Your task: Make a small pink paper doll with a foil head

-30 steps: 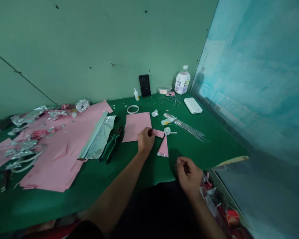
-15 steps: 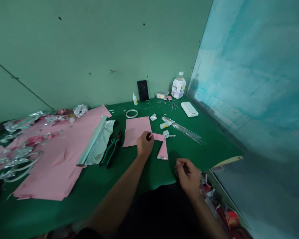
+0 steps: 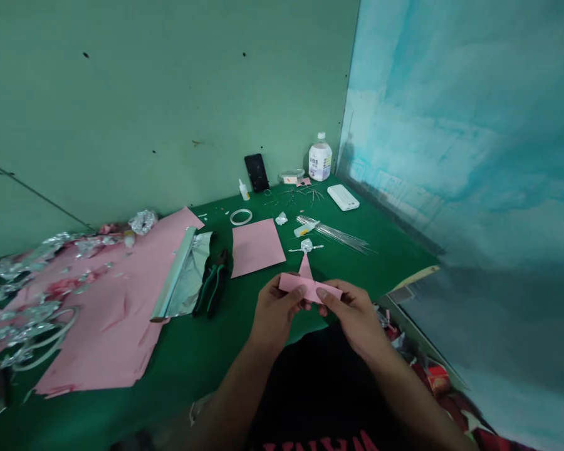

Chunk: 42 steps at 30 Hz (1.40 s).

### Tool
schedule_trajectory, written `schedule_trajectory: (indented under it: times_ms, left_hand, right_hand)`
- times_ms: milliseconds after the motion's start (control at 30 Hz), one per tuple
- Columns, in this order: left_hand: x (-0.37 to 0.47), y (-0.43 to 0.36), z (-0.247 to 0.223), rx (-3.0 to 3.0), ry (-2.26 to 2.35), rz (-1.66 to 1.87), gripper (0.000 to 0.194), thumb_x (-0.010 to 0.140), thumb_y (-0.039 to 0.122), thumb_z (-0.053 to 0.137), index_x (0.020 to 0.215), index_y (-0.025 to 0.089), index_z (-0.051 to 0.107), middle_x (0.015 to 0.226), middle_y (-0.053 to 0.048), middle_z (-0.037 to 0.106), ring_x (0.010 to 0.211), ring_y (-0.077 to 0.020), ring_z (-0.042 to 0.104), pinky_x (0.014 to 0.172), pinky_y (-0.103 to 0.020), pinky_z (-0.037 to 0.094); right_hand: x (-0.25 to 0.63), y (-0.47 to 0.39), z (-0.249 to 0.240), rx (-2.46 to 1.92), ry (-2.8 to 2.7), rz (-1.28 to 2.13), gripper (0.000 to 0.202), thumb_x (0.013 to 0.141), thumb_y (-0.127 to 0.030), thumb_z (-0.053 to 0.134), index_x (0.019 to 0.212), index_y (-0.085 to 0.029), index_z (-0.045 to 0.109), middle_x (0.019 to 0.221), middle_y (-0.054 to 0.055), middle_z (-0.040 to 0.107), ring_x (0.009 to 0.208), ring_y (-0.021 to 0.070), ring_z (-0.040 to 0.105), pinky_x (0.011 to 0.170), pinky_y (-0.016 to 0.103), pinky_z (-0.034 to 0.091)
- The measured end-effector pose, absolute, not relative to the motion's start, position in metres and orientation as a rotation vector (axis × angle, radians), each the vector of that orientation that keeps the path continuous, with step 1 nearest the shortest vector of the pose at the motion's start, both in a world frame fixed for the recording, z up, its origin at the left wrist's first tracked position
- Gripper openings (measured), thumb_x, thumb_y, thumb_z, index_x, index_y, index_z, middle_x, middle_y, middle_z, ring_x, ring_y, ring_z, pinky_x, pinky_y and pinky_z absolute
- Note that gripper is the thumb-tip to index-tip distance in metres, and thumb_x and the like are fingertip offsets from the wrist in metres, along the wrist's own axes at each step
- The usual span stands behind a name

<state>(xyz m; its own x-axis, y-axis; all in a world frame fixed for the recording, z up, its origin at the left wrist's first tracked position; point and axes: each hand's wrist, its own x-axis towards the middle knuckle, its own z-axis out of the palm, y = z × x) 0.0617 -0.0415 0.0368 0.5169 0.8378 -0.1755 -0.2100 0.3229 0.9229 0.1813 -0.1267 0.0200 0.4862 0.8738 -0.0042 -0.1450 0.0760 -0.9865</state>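
Note:
A pink paper strip point(image 3: 311, 289) is held level between my two hands near the table's front edge. My left hand point(image 3: 281, 303) pinches its left part, thumb on top. Its right part is gripped by my right hand point(image 3: 344, 305), thumb on the face and fingers behind. Just beyond the strip lies a small figure with a pink paper cone body point(image 3: 305, 265) and a foil head with arms point(image 3: 306, 246); the strip covers the cone's lower end. A square pink sheet point(image 3: 257, 247) rests to the left of it.
Green-handled pliers point(image 3: 210, 285) and a foil roll point(image 3: 173, 275) lie left, by large pink sheets point(image 3: 103, 326). Thin wires point(image 3: 341, 235), a glue bottle point(image 3: 304, 229), a tape ring point(image 3: 241, 217), a phone point(image 3: 257, 173), a white power bank point(image 3: 343, 197) and a drink bottle point(image 3: 320, 160) stand or lie behind.
My left hand has brought the strip from beside the square sheet toward me. My right hand has come in and taken its other end. The view has shifted right.

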Motion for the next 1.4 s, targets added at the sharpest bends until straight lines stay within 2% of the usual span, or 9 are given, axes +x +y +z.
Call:
schedule_trajectory:
  times_ms: [267,367,467,567,700,833,1033,1233,1400]
  left_hand:
    - [0.043,-0.043,0.045,1.146,0.814,0.743,0.04,0.068,0.023,0.078,0.104,0.015,0.063,0.072,0.001,0.069,0.057,-0.0127,0.064,0.057,-0.024,0.053]
    - [0.03,-0.041,0.048,1.412,0.843,0.615,0.029,0.07,0.023,0.076,0.097,0.016,0.07,0.077,-0.001,0.071,0.061,-0.0135,0.065,0.059,-0.024,0.053]
    - [0.019,-0.039,0.052,1.538,0.904,0.536,0.022,0.07,0.021,0.075,0.092,0.016,0.074,0.067,0.0,0.07,0.061,-0.0144,0.065,0.059,-0.023,0.05]
    - [0.016,-0.04,0.054,1.493,0.937,0.529,0.026,0.072,0.021,0.074,0.098,0.016,0.075,0.065,0.0,0.071,0.061,-0.0149,0.066,0.061,-0.025,0.052]
    - [0.019,-0.043,0.049,1.325,0.903,0.498,0.019,0.073,0.023,0.074,0.09,0.014,0.075,0.073,-0.004,0.075,0.066,-0.0169,0.07,0.065,-0.027,0.056]
    - [0.023,-0.046,0.044,1.221,0.916,0.559,0.02,0.069,0.02,0.076,0.087,0.014,0.074,0.071,-0.002,0.073,0.062,-0.0158,0.069,0.065,-0.027,0.057]
    - [0.026,-0.053,0.041,1.352,0.944,0.621,0.016,0.071,0.024,0.076,0.084,0.015,0.074,0.067,0.0,0.069,0.058,-0.0127,0.063,0.059,-0.024,0.052]
    - [0.029,-0.06,0.032,1.624,1.028,0.647,0.014,0.079,0.023,0.066,0.089,0.017,0.073,0.072,-0.001,0.071,0.066,-0.0163,0.065,0.062,-0.026,0.049]
    - [0.029,-0.061,0.031,1.676,1.009,0.608,0.016,0.08,0.02,0.062,0.093,0.017,0.071,0.077,-0.002,0.071,0.068,-0.0164,0.064,0.064,-0.026,0.049]
  right_hand:
    - [0.178,-0.129,0.024,-1.258,-0.69,0.95,0.023,0.075,-0.038,0.077,0.085,-0.018,0.072,0.061,-0.002,0.064,0.054,0.0114,0.056,0.054,0.024,0.044]
    - [0.174,-0.13,0.022,-1.321,-0.799,0.998,0.027,0.075,-0.039,0.076,0.092,-0.019,0.074,0.067,0.0,0.068,0.06,0.0142,0.06,0.059,0.026,0.047]
    - [0.17,-0.131,0.022,-1.37,-0.94,1.018,0.024,0.077,-0.039,0.075,0.09,-0.019,0.075,0.073,0.001,0.07,0.066,0.0145,0.061,0.062,0.026,0.046]
    - [0.169,-0.131,0.022,-1.414,-0.989,0.981,0.021,0.079,-0.039,0.073,0.084,-0.019,0.074,0.072,0.0,0.068,0.065,0.0133,0.058,0.06,0.024,0.042]
    - [0.168,-0.132,0.022,-1.428,-0.968,0.928,0.02,0.08,-0.038,0.071,0.085,-0.019,0.069,0.071,0.0,0.066,0.066,0.0143,0.059,0.06,0.025,0.044]
    - [0.165,-0.135,0.026,-1.438,-0.993,0.903,0.031,0.077,-0.038,0.073,0.101,-0.02,0.064,0.084,0.003,0.072,0.072,0.0174,0.063,0.065,0.028,0.048]
    - [0.164,-0.138,0.031,-1.632,-1.166,0.756,0.042,0.079,-0.027,0.067,0.12,-0.024,0.059,0.077,0.0,0.071,0.068,0.0188,0.064,0.068,0.031,0.049]
    - [0.165,-0.14,0.027,-1.715,-1.173,0.692,0.035,0.08,-0.028,0.065,0.115,-0.025,0.058,0.083,0.001,0.072,0.072,0.0208,0.068,0.072,0.034,0.052]
    - [0.168,-0.141,0.029,-1.716,-1.287,0.662,0.029,0.081,-0.024,0.064,0.11,-0.025,0.063,0.102,0.005,0.075,0.09,0.0233,0.07,0.08,0.036,0.051]
